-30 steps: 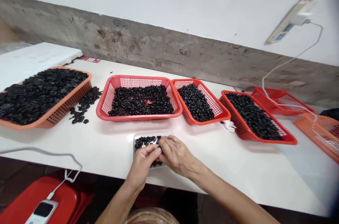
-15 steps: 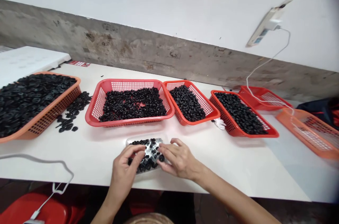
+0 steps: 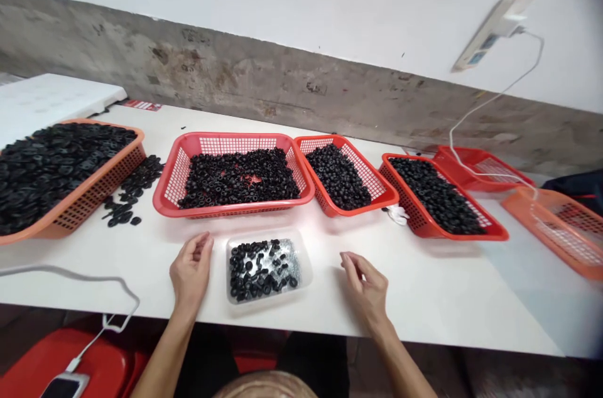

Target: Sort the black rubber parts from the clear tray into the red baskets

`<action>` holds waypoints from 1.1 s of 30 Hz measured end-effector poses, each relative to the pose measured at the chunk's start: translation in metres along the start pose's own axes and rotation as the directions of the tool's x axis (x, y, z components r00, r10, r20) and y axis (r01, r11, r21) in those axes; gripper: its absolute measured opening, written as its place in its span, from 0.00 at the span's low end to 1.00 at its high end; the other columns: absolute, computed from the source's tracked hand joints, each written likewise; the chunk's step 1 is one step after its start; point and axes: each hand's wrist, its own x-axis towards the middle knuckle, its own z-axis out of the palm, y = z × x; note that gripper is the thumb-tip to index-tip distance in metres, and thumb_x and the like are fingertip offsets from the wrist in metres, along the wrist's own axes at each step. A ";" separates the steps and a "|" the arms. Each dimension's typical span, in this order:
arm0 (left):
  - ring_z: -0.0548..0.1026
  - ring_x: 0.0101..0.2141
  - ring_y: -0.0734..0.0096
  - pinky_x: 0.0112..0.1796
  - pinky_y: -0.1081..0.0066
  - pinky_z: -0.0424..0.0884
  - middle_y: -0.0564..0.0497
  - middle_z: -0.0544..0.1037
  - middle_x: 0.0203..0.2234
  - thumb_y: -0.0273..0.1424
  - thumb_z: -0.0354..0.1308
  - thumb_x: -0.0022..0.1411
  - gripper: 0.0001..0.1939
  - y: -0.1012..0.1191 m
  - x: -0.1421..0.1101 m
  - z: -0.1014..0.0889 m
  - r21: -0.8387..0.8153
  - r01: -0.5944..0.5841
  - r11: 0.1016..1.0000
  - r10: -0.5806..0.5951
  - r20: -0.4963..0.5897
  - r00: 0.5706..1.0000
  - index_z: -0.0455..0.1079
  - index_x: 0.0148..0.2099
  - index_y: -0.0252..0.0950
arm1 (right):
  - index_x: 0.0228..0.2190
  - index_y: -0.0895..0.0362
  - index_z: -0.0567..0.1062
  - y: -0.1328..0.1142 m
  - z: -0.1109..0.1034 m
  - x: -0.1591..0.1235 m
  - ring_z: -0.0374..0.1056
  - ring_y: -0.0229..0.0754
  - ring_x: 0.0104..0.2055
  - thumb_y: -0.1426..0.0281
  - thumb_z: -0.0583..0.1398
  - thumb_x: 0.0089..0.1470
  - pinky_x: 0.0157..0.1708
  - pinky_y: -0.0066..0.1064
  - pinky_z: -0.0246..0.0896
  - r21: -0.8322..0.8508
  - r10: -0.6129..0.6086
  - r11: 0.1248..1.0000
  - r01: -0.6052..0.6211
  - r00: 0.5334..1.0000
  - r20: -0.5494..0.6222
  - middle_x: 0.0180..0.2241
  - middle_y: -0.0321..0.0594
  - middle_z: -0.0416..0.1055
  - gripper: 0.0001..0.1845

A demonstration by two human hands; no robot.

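A clear plastic tray stands near the table's front edge, holding loose black rubber rings and tiny shiny pieces on its bottom. My left hand is just left of it, fingers curled and thumb against them. On the other side, apart from the tray, my right hand has its fingers bent and thumb close to the forefinger. Anything inside either hand is hidden. Behind the tray sits a red basket of small black rings.
Two red baskets of black parts stand to the right. An orange basket heaped with black pieces is at left, beside a loose pile. A white cable hangs from a power strip.
Both hands have drawn out of the clear tray and moved apart, the left to the left and the right to the right. The tray's contents now show fully.
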 end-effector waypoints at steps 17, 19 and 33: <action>0.76 0.35 0.62 0.38 0.68 0.67 0.47 0.79 0.34 0.34 0.53 0.66 0.12 0.002 -0.006 0.005 0.175 -0.361 0.916 0.306 0.279 0.910 0.75 0.36 0.36 | 0.21 0.56 0.73 0.012 0.008 -0.013 0.60 0.37 0.23 0.57 0.54 0.62 0.27 0.29 0.51 -0.196 0.112 0.978 -0.075 0.976 0.186 0.20 0.36 0.68 0.23; 0.75 0.35 0.62 0.39 0.68 0.67 0.47 0.79 0.33 0.34 0.53 0.65 0.11 0.001 -0.007 0.006 0.171 -0.359 0.917 0.305 0.280 0.910 0.75 0.35 0.36 | 0.21 0.56 0.72 0.012 0.009 -0.014 0.60 0.37 0.23 0.57 0.54 0.62 0.28 0.29 0.50 -0.228 0.106 0.972 -0.062 0.977 0.186 0.20 0.37 0.69 0.23; 0.77 0.35 0.64 0.40 0.70 0.69 0.47 0.81 0.34 0.27 0.52 0.58 0.13 -0.001 -0.006 0.003 0.092 -0.339 0.936 0.308 0.251 0.918 0.78 0.35 0.35 | 0.20 0.56 0.71 0.014 0.007 -0.012 0.59 0.37 0.22 0.57 0.52 0.63 0.26 0.29 0.49 -0.233 0.052 0.972 -0.004 0.978 0.202 0.19 0.37 0.68 0.25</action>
